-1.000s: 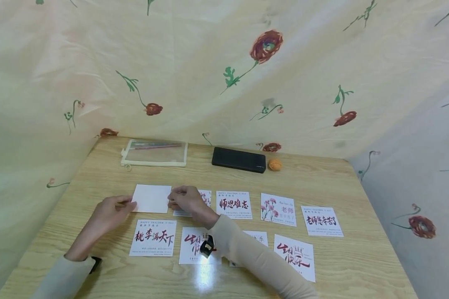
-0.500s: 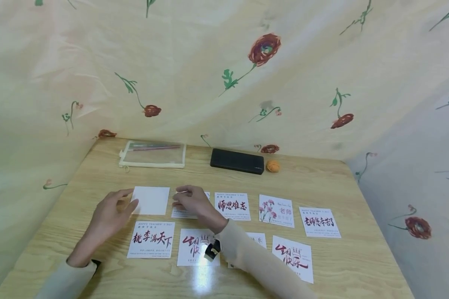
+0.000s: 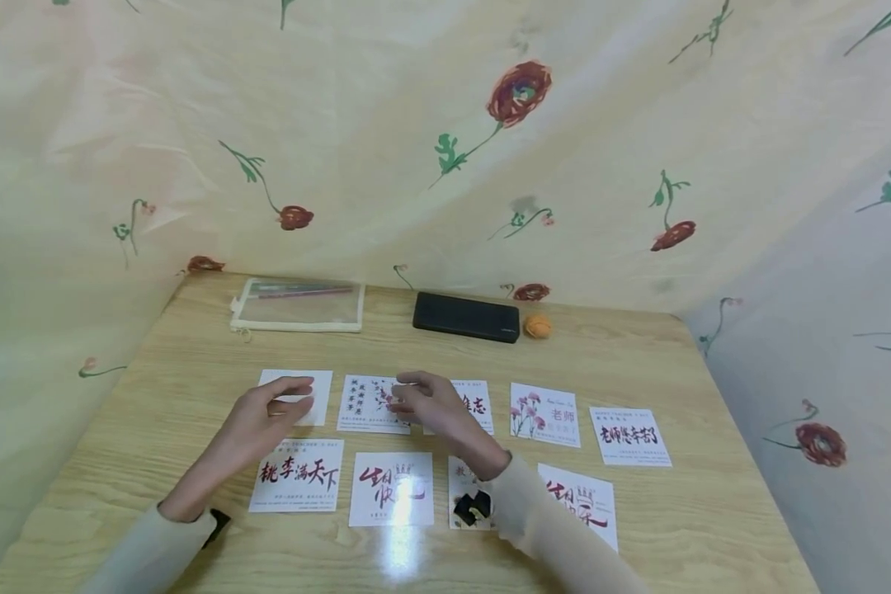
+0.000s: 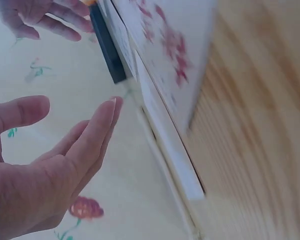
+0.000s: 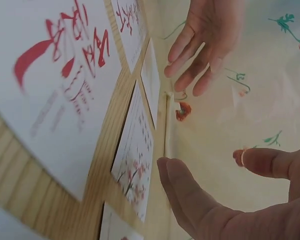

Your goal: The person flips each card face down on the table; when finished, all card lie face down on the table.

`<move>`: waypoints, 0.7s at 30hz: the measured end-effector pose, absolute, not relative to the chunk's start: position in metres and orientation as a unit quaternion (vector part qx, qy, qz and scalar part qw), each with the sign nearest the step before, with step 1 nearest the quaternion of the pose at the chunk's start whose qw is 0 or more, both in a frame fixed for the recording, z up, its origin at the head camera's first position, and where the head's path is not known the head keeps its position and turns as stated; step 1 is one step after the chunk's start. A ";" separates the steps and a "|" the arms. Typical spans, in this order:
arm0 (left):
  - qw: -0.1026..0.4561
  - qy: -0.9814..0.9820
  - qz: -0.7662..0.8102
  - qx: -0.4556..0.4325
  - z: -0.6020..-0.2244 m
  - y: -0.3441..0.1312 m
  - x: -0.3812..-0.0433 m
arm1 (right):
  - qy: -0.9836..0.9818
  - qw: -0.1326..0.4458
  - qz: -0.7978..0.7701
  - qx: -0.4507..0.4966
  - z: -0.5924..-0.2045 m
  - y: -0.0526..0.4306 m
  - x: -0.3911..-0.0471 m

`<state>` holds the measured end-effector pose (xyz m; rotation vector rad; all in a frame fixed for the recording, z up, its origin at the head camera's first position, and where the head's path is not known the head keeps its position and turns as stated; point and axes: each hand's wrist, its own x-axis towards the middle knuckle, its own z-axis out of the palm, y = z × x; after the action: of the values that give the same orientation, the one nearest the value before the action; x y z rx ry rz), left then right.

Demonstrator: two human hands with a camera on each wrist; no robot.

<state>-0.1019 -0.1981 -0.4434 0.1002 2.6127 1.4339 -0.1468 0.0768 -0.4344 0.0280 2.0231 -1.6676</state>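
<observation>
My left hand hovers over the blank white card at the left end of the back row, fingers parted and holding nothing. Below it lies a card with large red characters. My right hand, also without anything in it, is above the blossom card and a red-lettered card, partly covering both. In the left wrist view, thumb and fingers of the left hand stand apart. The right wrist view shows the right hand likewise spread, above the cards.
Further cards lie in two rows, among them a carnation card and a birthday card. Along the back are a zipped mesh pouch with pens, a black case and a small orange-brown ball. A flowered curtain hangs behind.
Both hands held the blank card's sides a second ago; they have let go and lifted. My right hand has moved right, uncovering most of the blossom card. The blank card stays flat.
</observation>
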 end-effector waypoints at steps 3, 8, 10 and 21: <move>0.101 0.864 0.491 0.042 -0.444 -0.192 -0.105 | 0.745 0.265 -0.612 0.016 -0.436 0.087 -0.144; 0.114 0.854 0.505 0.057 -0.447 -0.181 -0.108 | 0.741 0.272 -0.613 0.026 -0.441 0.100 -0.136; 0.118 0.850 0.510 0.058 -0.448 -0.177 -0.109 | 0.743 0.270 -0.612 0.028 -0.442 0.104 -0.132; 0.169 0.830 0.531 0.027 -0.453 -0.164 -0.108 | 0.742 0.267 -0.615 0.016 -0.441 0.111 -0.115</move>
<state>-0.1078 -0.1641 -0.4529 0.0762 2.3596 1.5093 -0.1153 0.1114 -0.4413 0.0437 2.0025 -1.6596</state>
